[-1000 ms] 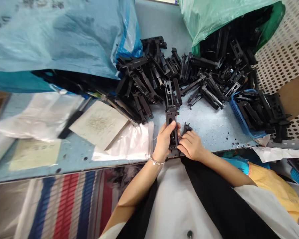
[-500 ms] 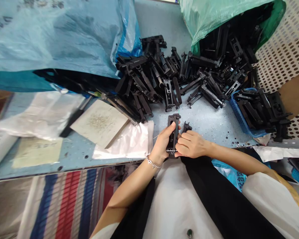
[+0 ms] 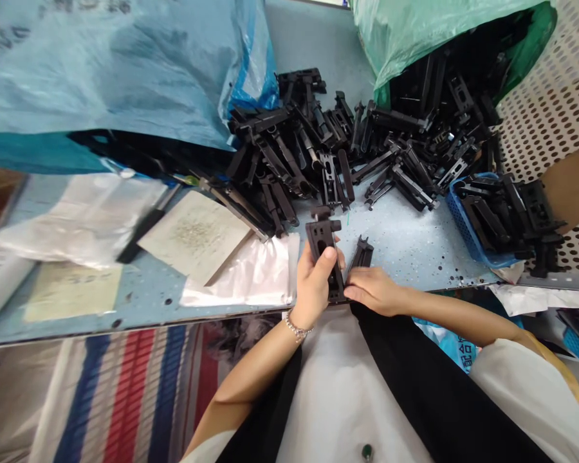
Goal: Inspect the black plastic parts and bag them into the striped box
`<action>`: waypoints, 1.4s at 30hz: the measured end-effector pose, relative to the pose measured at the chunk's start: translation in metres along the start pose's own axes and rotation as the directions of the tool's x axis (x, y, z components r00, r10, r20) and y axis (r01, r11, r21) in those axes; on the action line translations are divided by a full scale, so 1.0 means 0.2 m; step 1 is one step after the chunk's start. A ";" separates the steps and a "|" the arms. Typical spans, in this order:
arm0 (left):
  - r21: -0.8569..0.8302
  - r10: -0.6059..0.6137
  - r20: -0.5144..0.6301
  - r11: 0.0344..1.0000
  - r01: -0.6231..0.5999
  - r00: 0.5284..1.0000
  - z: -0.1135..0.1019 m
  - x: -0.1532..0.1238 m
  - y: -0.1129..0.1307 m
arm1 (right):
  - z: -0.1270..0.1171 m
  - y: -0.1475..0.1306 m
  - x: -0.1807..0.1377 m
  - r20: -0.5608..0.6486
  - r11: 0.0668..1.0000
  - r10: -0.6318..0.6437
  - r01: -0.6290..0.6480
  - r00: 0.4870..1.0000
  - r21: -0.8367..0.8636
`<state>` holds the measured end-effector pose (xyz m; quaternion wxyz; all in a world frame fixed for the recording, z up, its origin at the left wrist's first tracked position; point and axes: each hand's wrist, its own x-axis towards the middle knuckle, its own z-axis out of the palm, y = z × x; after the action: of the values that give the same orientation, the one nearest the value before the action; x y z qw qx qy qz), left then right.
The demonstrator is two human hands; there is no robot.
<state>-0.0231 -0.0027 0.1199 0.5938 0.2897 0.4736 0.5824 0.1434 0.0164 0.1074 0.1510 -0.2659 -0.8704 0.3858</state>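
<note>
My left hand [image 3: 317,278] grips a black slotted plastic bracket [image 3: 322,233], thumb lying across its face. The bracket tilts, its upper end pointing away from me and slightly left. My right hand [image 3: 375,289] is closed, its fingertips touching the lower right edge of the bracket; what they pinch there is hidden. Just beyond those fingers, a second black folding part [image 3: 363,249] lies on the blue table. A large pile of similar black brackets [image 3: 289,154] spreads across the table ahead of both hands.
A blue basket [image 3: 477,247] of black parts stands at the right. Green [image 3: 405,38] and blue [image 3: 139,71] plastic bags sit at the back. To the left lie a pale square board [image 3: 193,235], white plastic sleeves [image 3: 251,276] and a yellowish paper [image 3: 72,292]. The table's front edge runs close to me.
My left hand has tilted the bracket to the left and raised its upper end. My right hand has slid down to the bracket's lower edge, uncovering more of the second black part.
</note>
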 end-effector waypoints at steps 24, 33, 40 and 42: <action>0.832 0.295 0.126 0.488 -0.262 0.947 -0.19 0.12 -0.42 | -0.43 0.65 -0.03 -0.713 0.642 0.342 -0.706 0.612 -0.298; 0.124 -0.130 0.197 0.987 0.106 0.972 0.04 0.11 -0.12 | -0.10 0.09 -0.01 -0.532 0.928 -0.089 -0.123 0.842 -0.351; -0.008 -0.516 0.436 0.817 0.577 0.737 0.07 0.02 -0.07 | -0.25 0.41 0.03 -0.323 0.742 -0.435 0.131 0.840 -0.658; -0.034 -0.516 0.379 0.821 0.569 0.768 0.09 0.02 -0.10 | -0.24 0.43 0.08 -0.378 0.810 -0.387 0.115 0.841 -0.575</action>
<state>0.0012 0.0022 0.1090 0.8316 0.1951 0.3783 0.3568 0.1824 0.1017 0.0752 0.3327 -0.2624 -0.9054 0.0279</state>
